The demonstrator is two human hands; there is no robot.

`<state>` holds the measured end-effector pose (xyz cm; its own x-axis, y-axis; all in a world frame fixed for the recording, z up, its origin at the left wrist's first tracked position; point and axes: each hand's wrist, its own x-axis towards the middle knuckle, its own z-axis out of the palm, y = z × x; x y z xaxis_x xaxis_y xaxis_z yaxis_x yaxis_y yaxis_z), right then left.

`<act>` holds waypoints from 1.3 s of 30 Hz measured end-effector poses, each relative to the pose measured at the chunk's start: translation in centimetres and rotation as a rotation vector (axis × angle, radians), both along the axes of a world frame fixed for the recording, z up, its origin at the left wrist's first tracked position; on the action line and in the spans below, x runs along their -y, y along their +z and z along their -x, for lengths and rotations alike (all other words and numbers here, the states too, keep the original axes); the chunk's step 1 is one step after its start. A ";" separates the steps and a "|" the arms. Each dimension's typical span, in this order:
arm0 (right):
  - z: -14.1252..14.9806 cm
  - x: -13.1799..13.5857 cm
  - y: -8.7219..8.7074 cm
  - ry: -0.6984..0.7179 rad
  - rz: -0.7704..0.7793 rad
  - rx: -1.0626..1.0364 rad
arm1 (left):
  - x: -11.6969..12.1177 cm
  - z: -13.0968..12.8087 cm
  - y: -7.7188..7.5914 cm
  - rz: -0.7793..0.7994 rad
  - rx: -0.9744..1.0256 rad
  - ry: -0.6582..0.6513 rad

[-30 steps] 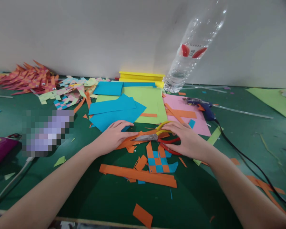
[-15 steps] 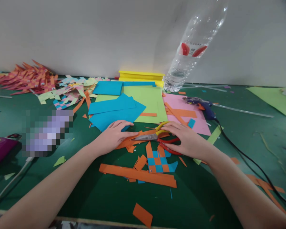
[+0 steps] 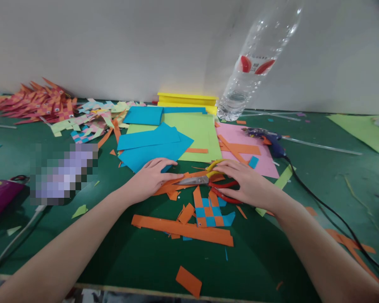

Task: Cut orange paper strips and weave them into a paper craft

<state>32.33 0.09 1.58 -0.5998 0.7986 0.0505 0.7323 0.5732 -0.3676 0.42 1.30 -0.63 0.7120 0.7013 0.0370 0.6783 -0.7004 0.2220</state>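
A pair of scissors with one yellow and one red handle lies low over the table, its blades pointing left. My right hand is around the handles, with fingers at the yellow one and the thumb at the red one. My left hand rests with fingers stretched out on orange paper strips, close to the blade tips; part of those strips is hidden under it. Just below the scissors lies a woven blue-and-orange paper fish. A long orange strip lies nearer to me.
Blue sheets, green paper and pink paper lie beyond my hands. A plastic bottle stands at the wall. At right is a glue gun with its black cord; at left, a blurred purple device and woven paper pieces.
Both hands and the scissors hold almost the same place. Only a very slight shift of the whole view shows.
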 end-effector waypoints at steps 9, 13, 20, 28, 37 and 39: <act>-0.1 -0.1 -0.1 -0.002 -0.004 0.024 | -0.1 -0.1 0.1 0.001 -0.005 0.004; -0.1 0.0 0.0 -0.010 0.009 0.018 | -0.1 0.0 -0.1 -0.012 0.020 -0.005; 0.8 0.4 0.3 -0.026 0.021 -0.011 | -0.1 0.1 -0.3 0.003 0.032 0.006; 0.9 0.5 0.5 -0.026 0.010 -0.021 | 0.0 0.0 -0.1 0.009 0.027 0.016; 1.0 0.6 0.4 -0.001 -0.024 0.031 | -0.2 0.1 -0.4 0.013 0.037 0.022; 0.9 0.6 0.5 0.005 -0.030 0.037 | -0.2 0.1 -0.4 0.012 0.042 0.015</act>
<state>31.38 -0.50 2.06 -0.6057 0.7940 0.0519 0.7423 0.5873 -0.3226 0.32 1.47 -1.01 0.6996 0.7122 0.0581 0.6786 -0.6876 0.2583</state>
